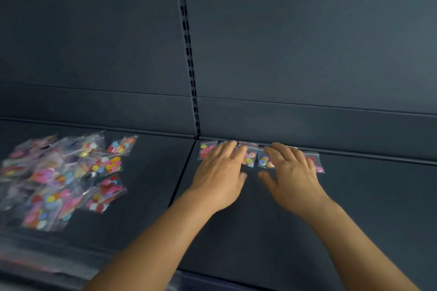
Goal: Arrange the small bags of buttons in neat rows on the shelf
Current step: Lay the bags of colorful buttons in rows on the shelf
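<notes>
A row of small clear bags of coloured buttons (250, 157) lies along the back edge of the dark shelf (307, 208), right of the seam between shelf panels. My left hand (221, 170) rests flat, fingers spread, on the row's left bags. My right hand (289, 168) lies flat on the right bags, covering most of them. Neither hand grips a bag. A loose pile of button bags (59, 179) is heaped on the left shelf panel, blurred at its left side.
The dark back wall (307, 42) rises right behind the row, with a slotted upright (189, 54) at the panel joint. A seam (182, 172) splits the shelf into left and right panels. The shelf's front edge (212, 279) runs along the bottom.
</notes>
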The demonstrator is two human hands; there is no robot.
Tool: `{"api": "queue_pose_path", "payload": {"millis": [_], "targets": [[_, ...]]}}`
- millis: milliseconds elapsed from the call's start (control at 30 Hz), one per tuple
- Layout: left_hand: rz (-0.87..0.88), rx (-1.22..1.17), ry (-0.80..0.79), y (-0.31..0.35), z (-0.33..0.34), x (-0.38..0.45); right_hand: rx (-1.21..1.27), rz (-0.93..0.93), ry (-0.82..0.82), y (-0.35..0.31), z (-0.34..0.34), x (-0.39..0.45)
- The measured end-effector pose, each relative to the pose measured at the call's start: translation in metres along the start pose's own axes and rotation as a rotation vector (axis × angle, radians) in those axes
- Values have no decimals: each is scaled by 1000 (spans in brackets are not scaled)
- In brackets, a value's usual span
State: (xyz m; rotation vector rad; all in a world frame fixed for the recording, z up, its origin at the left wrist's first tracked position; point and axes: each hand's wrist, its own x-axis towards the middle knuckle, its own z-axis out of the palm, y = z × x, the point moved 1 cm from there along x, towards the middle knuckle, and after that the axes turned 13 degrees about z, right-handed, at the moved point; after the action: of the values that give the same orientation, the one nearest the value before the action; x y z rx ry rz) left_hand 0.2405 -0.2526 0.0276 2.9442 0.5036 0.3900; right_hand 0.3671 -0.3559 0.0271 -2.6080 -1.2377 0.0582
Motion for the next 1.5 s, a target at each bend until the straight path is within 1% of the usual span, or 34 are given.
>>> {"api": "queue_pose_path", "payload": {"millis": [133,267,500,700,900,1167,1233,1300,1400,1500], "targets": [[-54,32,38,-39,-20,-42,14,-85,-15,-54,6,-9],[-105,52,23,-84,-34,-86,47,-124,-38,-111,22,-17],[-149,36,6,-165,-52,-154,95,-146,-79,-211,59,-31],[-133,51,-40,-219,-55,-185,106,-107,-96,-268,88,-38],[-114,37,-96,-252,-50,-190,90,-71,-135,-295,107,-32],[-143,33,-113,-278,-49,-146,112,-82,-164,-319,115,13],[-160,44,-160,-284,-49,-135,71,-84,-208,-324,121,25],[-167,44,-165,-290,-49,-125,8,-79,-230,-323,127,36],[-149,35,-83,-295,-51,-114,33,-21,-152,-317,128,50],[-174,11,-33,-299,-51,-107,109,18,-84,-312,128,66]]}}
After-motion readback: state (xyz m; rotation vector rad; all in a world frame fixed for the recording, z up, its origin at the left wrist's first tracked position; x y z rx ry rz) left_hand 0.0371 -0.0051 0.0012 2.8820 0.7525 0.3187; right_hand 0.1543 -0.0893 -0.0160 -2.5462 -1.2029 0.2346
